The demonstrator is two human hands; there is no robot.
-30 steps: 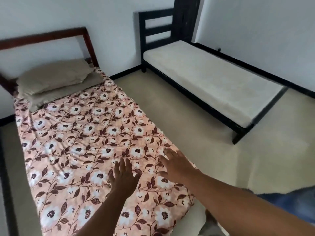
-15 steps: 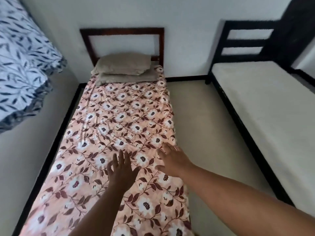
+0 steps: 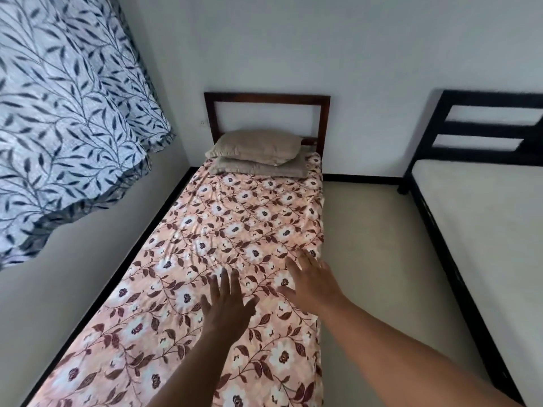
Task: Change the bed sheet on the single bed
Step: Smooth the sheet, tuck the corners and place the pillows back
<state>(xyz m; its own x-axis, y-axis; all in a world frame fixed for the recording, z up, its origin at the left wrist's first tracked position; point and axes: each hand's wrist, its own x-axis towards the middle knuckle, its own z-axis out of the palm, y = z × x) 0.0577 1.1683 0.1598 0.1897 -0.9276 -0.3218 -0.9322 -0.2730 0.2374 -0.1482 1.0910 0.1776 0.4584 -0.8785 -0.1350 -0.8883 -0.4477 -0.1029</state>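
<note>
The single bed (image 3: 266, 96) stands lengthwise against the far wall, its dark wooden headboard at the top, and the peach floral bed sheet (image 3: 235, 224) covers the whole mattress — smooth along the middle, lightly creased near the right edge. Two tan pillows (image 3: 258, 155) lie stacked at the head end, touching the headboard. The left hand (image 3: 227, 309) is stretched over the sheet's middle, its grip wide, fingers spread and holding nothing; whether the palm touches the cloth cannot be told. The right hand (image 3: 310, 282) reaches near the sheet's right edge, likewise wide and empty. A leaf-patterned curtain (image 3: 67, 113) hangs at the left wall. To the right, across bare floor, stands a second bed (image 3: 482, 230) — black frame, bare pale mattress.
</note>
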